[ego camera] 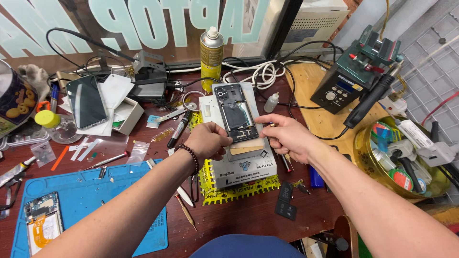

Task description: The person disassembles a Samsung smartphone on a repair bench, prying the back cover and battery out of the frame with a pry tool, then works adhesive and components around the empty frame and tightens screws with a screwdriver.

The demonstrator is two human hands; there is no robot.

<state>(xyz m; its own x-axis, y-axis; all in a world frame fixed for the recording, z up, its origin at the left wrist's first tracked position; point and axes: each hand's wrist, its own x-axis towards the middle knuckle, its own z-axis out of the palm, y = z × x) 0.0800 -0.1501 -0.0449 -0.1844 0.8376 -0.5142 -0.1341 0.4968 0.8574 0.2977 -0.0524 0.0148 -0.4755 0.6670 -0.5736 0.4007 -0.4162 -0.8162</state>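
Both bare forearms reach in from the lower edge to an opened dark phone frame (235, 113) lying on a white boxy platform (241, 165).

Left hand (208, 141), a dark bead bracelet (190, 156) at its wrist, is curled into a loose fist touching the frame's lower left edge; whether it grips anything, I cannot tell. Right hand (287, 136) sits just beside the frame's lower right corner, fingers pinched narrow on a thin tool that barely shows. Platform rests on yellow-and-black striped tape (239, 190) on the reddish-brown wooden bench (248, 215). Blue rubber work mat (95, 191) lies to the left, carrying a second opened phone with an orange flex cable (42, 222). Yellow spray can (211, 52) stands upright behind the frame; dark green soldering station (344, 83) is well off to the right.
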